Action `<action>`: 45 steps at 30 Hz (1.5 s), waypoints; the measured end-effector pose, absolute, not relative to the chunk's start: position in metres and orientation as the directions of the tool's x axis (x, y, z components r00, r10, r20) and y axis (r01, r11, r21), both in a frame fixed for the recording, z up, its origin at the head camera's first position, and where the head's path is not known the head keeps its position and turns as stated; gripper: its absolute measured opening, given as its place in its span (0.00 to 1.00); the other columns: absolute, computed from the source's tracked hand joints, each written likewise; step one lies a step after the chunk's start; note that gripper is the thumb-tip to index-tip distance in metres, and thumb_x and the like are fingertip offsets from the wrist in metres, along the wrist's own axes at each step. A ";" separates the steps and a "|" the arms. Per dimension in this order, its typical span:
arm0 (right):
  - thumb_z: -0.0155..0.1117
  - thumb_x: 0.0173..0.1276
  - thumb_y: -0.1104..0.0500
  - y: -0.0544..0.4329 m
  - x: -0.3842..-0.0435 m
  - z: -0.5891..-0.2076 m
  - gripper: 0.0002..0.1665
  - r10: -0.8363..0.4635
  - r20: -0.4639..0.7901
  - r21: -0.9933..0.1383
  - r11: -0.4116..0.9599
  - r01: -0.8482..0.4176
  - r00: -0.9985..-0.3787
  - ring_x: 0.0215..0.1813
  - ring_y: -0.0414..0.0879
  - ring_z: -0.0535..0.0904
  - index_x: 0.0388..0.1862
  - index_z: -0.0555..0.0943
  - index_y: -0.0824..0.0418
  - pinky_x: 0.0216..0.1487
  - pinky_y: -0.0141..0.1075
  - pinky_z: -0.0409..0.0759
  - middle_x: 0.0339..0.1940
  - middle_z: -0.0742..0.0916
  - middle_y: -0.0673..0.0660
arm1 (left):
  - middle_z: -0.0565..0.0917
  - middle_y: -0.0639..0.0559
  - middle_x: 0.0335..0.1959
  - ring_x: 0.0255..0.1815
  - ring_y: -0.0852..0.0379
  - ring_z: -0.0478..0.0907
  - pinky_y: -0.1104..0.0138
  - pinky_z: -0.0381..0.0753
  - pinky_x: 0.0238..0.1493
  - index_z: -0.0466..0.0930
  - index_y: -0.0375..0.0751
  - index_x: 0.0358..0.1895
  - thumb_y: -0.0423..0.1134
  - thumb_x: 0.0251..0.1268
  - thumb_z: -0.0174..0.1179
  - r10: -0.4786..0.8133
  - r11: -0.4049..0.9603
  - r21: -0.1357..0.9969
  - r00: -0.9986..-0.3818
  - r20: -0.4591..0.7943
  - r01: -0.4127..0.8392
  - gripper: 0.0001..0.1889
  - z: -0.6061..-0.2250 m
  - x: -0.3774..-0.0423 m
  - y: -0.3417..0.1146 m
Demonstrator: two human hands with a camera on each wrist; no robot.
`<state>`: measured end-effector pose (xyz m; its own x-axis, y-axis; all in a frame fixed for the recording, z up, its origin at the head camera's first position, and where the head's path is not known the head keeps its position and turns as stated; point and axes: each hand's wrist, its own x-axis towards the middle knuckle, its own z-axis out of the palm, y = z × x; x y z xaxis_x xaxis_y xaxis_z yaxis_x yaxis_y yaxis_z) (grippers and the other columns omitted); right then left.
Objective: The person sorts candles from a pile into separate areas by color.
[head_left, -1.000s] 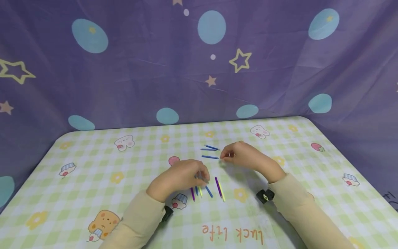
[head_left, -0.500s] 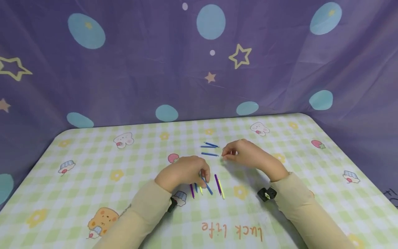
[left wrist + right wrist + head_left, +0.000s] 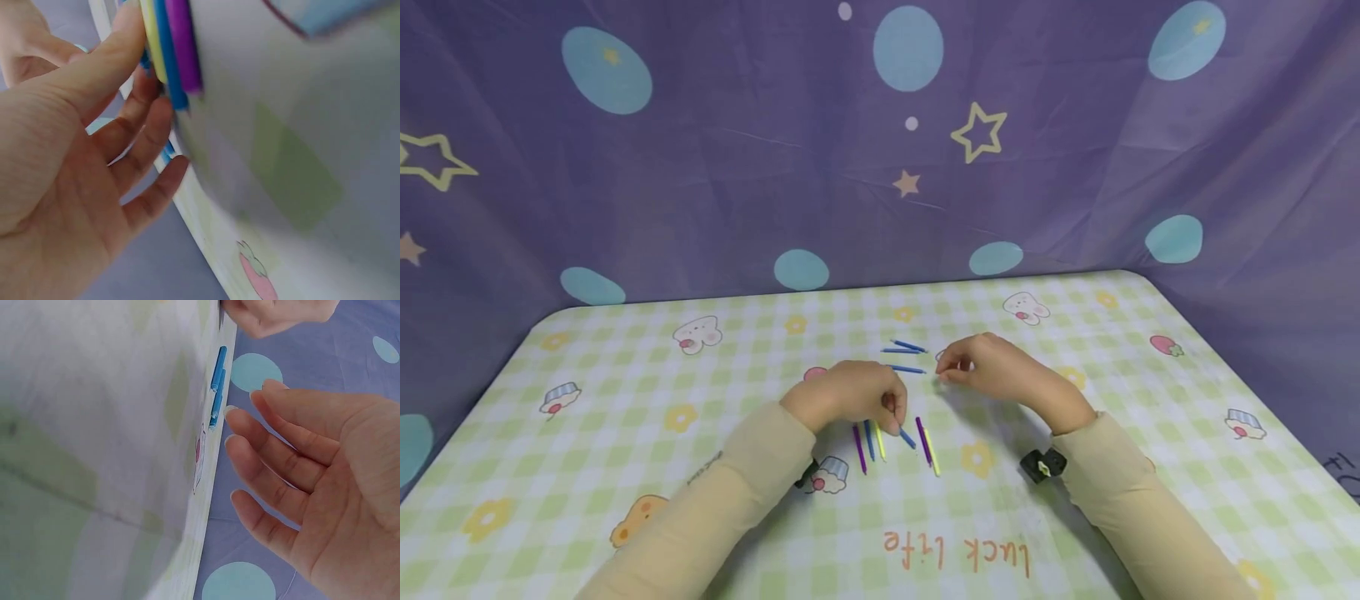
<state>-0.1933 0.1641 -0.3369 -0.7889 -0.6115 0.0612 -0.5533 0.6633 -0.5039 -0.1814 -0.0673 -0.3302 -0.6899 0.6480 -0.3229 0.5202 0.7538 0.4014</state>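
My left hand [image 3: 850,393] pinches a thin blue stick [image 3: 907,438] between thumb and fingertips; its upper part is hidden behind them. Just below this hand lie a purple stick [image 3: 860,450], another blue stick and a yellow stick [image 3: 880,442], side by side. The left wrist view shows this yellow stick [image 3: 153,44] and the purple one [image 3: 183,47] close beside the thumb. My right hand [image 3: 992,367] hovers with loosely bent fingers, holding nothing. Near its fingertips lies a blue stick [image 3: 907,369], with two more blue sticks [image 3: 908,347] behind it.
A second purple stick [image 3: 922,440] and yellow stick [image 3: 932,452] lie together right of the left hand. The checked tablecloth [image 3: 625,442] carries printed pictures and lettering. A purple curtain [image 3: 737,150] hangs behind the table's far edge.
My left hand has moved away from me, drawing the pinched blue stick up and farther from me, uncovering more of the sticks below. My right hand has barely moved.
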 end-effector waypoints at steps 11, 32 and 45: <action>0.67 0.68 0.64 0.164 -0.195 -0.337 0.05 -0.598 0.036 -0.513 0.677 -0.528 -0.801 0.31 0.37 0.77 0.39 0.88 0.58 0.36 0.35 0.76 0.32 0.87 0.46 | 0.79 0.65 0.29 0.33 0.62 0.74 0.58 0.71 0.46 0.82 0.57 0.29 0.49 0.60 0.69 0.558 0.809 0.336 -0.810 -0.179 0.483 0.07 -0.333 -0.206 -0.067; 0.67 0.68 0.63 0.165 -0.192 -0.337 0.05 -0.594 0.040 -0.521 0.673 -0.524 -0.803 0.32 0.37 0.77 0.39 0.88 0.59 0.36 0.34 0.76 0.31 0.87 0.47 | 0.81 0.61 0.34 0.38 0.59 0.78 0.55 0.75 0.46 0.84 0.54 0.34 0.47 0.64 0.68 0.461 0.862 0.252 -0.887 -0.031 0.439 0.04 -0.345 -0.233 -0.052; 0.68 0.68 0.61 0.151 -0.179 -0.328 0.04 -0.610 0.072 -0.493 0.666 -0.560 -0.789 0.33 0.37 0.77 0.39 0.88 0.58 0.38 0.34 0.76 0.32 0.86 0.44 | 0.84 0.59 0.39 0.42 0.56 0.79 0.54 0.76 0.48 0.85 0.52 0.36 0.43 0.64 0.68 0.428 0.886 0.221 -0.902 -0.051 0.408 0.03 -0.340 -0.225 -0.046</action>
